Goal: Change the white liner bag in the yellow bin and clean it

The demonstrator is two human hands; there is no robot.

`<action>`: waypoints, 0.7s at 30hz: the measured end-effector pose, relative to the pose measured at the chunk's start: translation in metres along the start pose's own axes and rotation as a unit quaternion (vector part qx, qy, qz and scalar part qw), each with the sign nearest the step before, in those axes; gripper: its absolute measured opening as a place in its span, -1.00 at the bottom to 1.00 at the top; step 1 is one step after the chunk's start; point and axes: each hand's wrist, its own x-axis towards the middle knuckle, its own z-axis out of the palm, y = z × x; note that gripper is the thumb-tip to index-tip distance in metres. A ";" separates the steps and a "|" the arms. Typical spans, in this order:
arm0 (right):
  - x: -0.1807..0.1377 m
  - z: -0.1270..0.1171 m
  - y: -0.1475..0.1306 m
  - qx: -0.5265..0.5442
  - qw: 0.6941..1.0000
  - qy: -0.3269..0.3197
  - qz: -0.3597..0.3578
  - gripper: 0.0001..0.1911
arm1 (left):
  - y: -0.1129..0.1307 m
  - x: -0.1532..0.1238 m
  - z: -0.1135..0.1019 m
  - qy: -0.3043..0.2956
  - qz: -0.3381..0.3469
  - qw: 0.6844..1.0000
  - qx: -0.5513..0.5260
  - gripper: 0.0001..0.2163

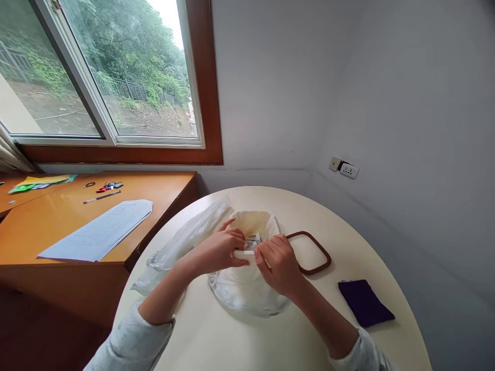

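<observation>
A small pale waste bin lined with a translucent plastic bag stands on the round table. The bag is folded over the rim and hangs loosely down the outside. Crumpled scraps lie inside. My left hand grips the near left rim, fingers inside, thumb outside, one finger raised. My right hand is closed over the near right rim, pinching the liner there. To the right lies a brown rounded-square ring, partly behind my right hand.
A crumpled clear plastic bag lies left of the bin on the cream table. A folded dark purple cloth is at the right. The wooden desk holds papers, a pen and keys.
</observation>
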 end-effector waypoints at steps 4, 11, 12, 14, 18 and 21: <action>0.002 -0.006 0.004 0.049 0.999 -0.009 0.002 -0.80 | 0.001 -0.001 0.001 0.015 -0.016 1.000 0.006 -0.76; 0.002 -0.033 0.041 0.004 0.994 0.057 0.097 -0.81 | -0.006 0.001 -0.002 0.050 -0.044 0.997 0.024 -0.81; -0.001 -0.036 0.050 -0.018 0.991 0.024 0.128 -0.79 | -0.007 0.001 -0.003 0.053 -0.046 0.997 0.023 -0.81; -0.011 -0.038 0.068 -0.065 0.976 -0.079 0.192 -0.73 | -0.007 0.000 -0.008 0.049 -0.045 0.998 0.013 -0.78; -0.039 -0.033 0.091 -0.086 0.908 -0.304 0.276 -0.67 | 0.003 -0.001 -0.023 0.052 -0.058 0.997 -0.010 -0.76; -0.060 -0.021 0.098 -0.083 0.897 -0.354 0.251 -0.75 | 0.007 -0.004 -0.033 0.076 -0.080 0.994 -0.014 -0.75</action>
